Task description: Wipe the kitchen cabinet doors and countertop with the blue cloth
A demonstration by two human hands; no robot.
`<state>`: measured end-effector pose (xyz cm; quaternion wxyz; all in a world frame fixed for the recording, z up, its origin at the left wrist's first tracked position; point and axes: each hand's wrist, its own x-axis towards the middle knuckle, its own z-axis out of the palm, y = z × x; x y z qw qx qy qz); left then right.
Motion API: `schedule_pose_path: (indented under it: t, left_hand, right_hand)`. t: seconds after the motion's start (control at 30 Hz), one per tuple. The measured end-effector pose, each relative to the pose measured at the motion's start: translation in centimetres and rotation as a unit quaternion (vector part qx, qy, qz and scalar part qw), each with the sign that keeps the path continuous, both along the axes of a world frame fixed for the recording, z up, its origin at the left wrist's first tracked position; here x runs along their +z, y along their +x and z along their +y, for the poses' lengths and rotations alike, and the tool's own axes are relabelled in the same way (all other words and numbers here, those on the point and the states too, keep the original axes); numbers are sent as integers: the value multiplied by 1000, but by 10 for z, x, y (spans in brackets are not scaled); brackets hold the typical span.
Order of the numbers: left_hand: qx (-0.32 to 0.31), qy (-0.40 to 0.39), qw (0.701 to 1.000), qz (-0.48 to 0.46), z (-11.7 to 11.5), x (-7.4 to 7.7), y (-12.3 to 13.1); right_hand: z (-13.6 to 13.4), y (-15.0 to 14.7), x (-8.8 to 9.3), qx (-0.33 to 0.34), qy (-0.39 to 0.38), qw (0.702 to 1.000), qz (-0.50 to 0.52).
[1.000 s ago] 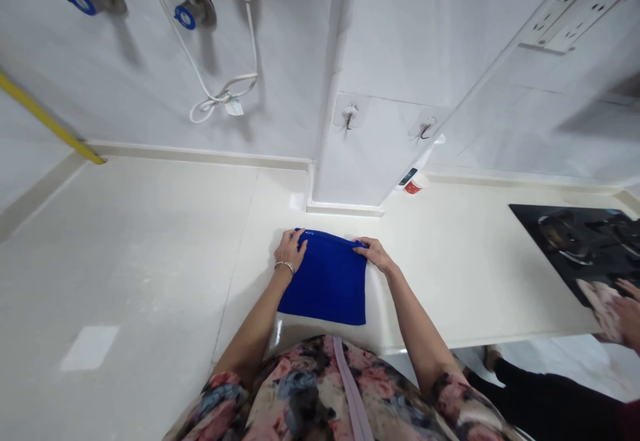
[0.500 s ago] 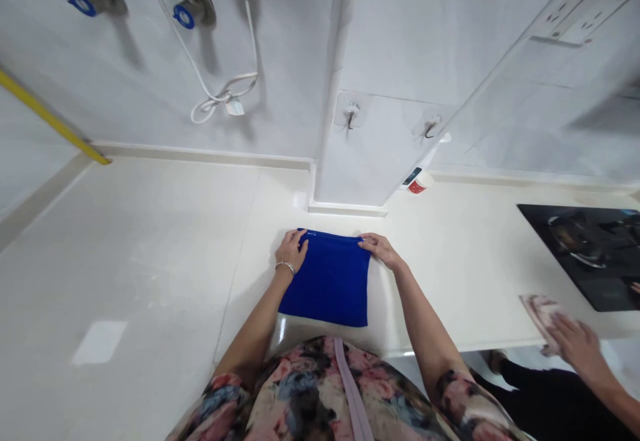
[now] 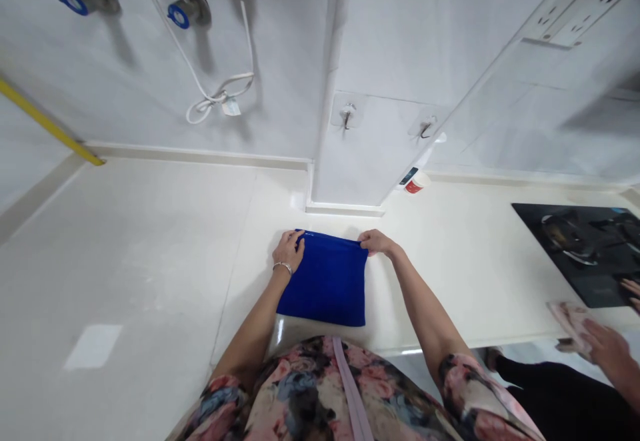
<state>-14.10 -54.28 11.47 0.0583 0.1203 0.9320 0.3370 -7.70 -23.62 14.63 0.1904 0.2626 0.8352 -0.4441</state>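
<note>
On the counter, a blue towel lies flat and squared, seemingly folded at least once, with its far edge neat and no loose corners that I can see. My left hand sits at the far-left corner and my right hand at the far-right, fingers curled over the hem on both; whether they pinch it, I cannot tell. Further right, a co-worker's hand presses a pink cloth.

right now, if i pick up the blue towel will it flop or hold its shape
It will probably flop: the blue towel looks soft and thick, with slightly wavy edges. It is likely light for its size. Pushed, it may slide a little on the smooth white counter.
</note>
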Motion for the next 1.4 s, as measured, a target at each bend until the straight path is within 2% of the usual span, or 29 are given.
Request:
schedule_pose_path:
  t: [0.07, 0.17, 0.27, 0.43, 0.6, 0.8, 0.87, 0.93, 1.03, 1.1, 1.2, 1.27, 1.33, 1.4]
  left_hand:
    - [1, 4, 1000, 0, 0, -2, -1]
    - [-1, 8, 1000, 3, 0, -4, -1]
    - [-4, 8, 1000, 2, 0, -5, -2]
    - [-1, 10, 1000, -5, 1, -5, -3]
    - [1, 8, 1000, -8, 1, -4, -3]
    - [8, 22, 1000, 3, 0, -5, -5]
    - [10, 31, 999, 10, 0, -7, -5]
    - [15, 38, 999, 21, -1, -8, -5]
    - [20, 48, 998, 46, -2, -7, -5]
    - [23, 52, 996, 63, -3, -6, -7]
    - [34, 50, 995, 75, -3, -6, -16]
    - [36, 42, 996, 74, -1, -6, -23]
    - [22, 34, 997, 73, -2, -6, -28]
    - [-8, 26, 997, 77, -12, -5, -31]
  right_hand:
    - [2, -3, 0, 3, 75, 997, 17]
    - [5, -4, 0, -29, 184, 981, 60]
    - [9, 5, 0, -60, 244, 963, 97]
    - [1, 24, -12, -43, 228, 968, 98]
    - [-6, 25, -28, -43, 191, 979, 61]
    - [11, 25, -18, -12, 110, 984, 141]
    - [15, 30, -15, -36, 114, 977, 177]
    - [14, 37, -13, -87, 150, 962, 211]
    - [-7, 52, -18, -135, 238, 919, 285]
    - [-39, 65, -24, -77, 269, 905, 320]
    - [-100, 83, -38, 93, 282, 901, 316]
    - [-133, 91, -47, 141, 310, 894, 291]
    - [-148, 94, -52, 152, 333, 891, 268]
    - [-143, 94, -53, 158, 339, 890, 260]
